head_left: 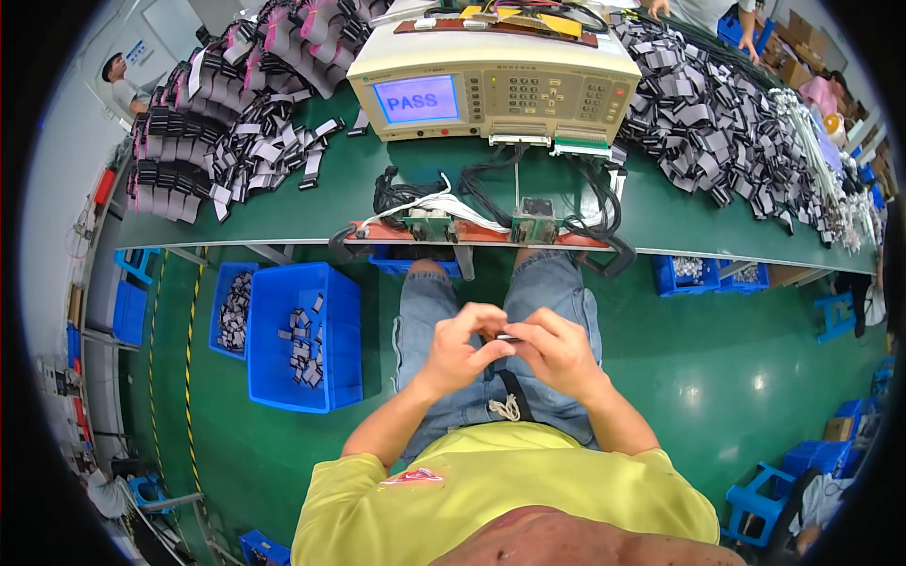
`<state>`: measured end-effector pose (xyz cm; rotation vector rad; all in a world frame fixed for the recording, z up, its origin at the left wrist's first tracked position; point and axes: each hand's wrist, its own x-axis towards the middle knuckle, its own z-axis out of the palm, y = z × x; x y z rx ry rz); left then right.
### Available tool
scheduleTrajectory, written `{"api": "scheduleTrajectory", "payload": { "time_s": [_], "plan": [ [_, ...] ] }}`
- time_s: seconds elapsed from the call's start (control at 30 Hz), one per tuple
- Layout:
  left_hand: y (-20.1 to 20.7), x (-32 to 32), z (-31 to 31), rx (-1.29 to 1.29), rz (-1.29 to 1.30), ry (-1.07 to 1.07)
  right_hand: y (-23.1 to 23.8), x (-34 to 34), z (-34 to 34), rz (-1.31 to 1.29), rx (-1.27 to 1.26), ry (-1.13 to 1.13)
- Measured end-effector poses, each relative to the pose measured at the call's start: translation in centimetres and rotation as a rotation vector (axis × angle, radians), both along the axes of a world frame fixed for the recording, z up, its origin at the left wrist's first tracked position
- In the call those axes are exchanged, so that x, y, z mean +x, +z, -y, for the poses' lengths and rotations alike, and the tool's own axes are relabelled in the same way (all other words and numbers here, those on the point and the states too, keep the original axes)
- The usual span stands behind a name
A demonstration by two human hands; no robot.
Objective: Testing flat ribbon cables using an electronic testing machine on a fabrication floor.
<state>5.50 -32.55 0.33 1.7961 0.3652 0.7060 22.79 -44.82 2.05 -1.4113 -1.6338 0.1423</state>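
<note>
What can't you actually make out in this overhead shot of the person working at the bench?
- Small dark part pinched between left hand and right hand, head view: fingers cover most of it, too small to identify.
- Blue bin contents: pieces too small to tell apart.
- Test fixture on bench edge: wiring hides its sockets.

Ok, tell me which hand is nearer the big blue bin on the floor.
Left. The left hand is over the lap, on the side of the big blue bin; the right hand touches it from the far side, both pinching a small dark part.
</note>
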Motion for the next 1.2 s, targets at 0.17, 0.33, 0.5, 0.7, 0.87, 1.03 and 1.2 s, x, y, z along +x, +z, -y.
{"api": "scheduleTrajectory", "payload": {
  "time_s": [0.17,0.33,0.5,0.7,0.87,1.03,1.2],
  "plan": [
    [0.2,0.5,-2.1,0.182,0.09,-0.158,-1.5,0.4,1.8,-0.919,0.029,0.057],
    [-2.8,0.4,-0.4,-0.605,0.111,-0.324,-0.6,0.4,1.8,-1.03,-0.017,-0.074],
    [-1.7,1.3,-1.4,-0.487,0.254,-0.259,-0.5,1.7,1.3,-0.903,-0.113,-0.058],
    [-2.3,0.7,-2.1,-0.518,0.211,-0.213,-0.9,2.2,0.3,-0.822,-0.14,0.066],
    [-2.4,0.5,-1.8,-0.559,0.243,-0.192,-1.2,1.4,0.1,-0.891,-0.152,0.069],
    [-2.3,0.8,-2.0,-0.546,0.266,-0.214,-0.9,1.5,0.0,-0.911,-0.162,0.057],
    [-1.6,1.1,-3.0,-0.465,0.234,-0.128,-0.3,2.6,-0.1,-0.85,-0.143,0.046]
  ]
}}
